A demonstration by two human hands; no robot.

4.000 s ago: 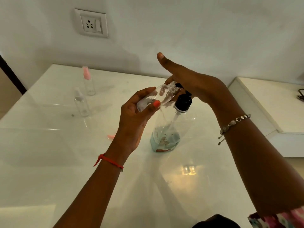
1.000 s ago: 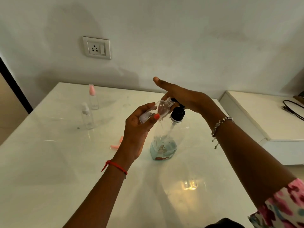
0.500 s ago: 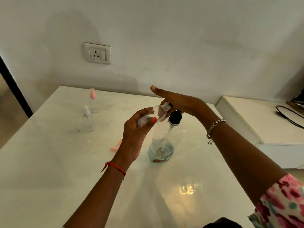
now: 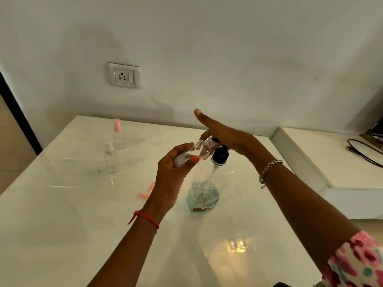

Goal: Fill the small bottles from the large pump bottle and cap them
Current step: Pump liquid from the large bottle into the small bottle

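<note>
1. At the far left of the white surface [image 4: 62,204], two small bottles stand upright, well away from the hands. The pink-capped bottle [image 4: 118,134] is nearer the wall and the clear-capped bottle [image 4: 110,157] is nearer the person.
2. A loose pink cap [image 4: 146,193] lies on the surface, partly hidden behind the left wrist.
3. A wall socket [image 4: 124,75] sits above, and a black cable [image 4: 364,151] lies on the side ledge [image 4: 331,162] to the right.
4. The pump bottle [image 4: 204,189] stands upright mid-surface with bluish liquid low inside. The right hand [image 4: 228,139] lies flat on its black pump head [image 4: 220,156], fingers straight and grip open, hiding most of the nozzle.
5. The left hand [image 4: 172,172] has its grip curled round the uncapped small bottle [image 4: 195,152], held in the air just left of the pump head.
6. The small bottle's long axis is tilted: base down-left in the palm, open neck up-right at the nozzle.
</note>
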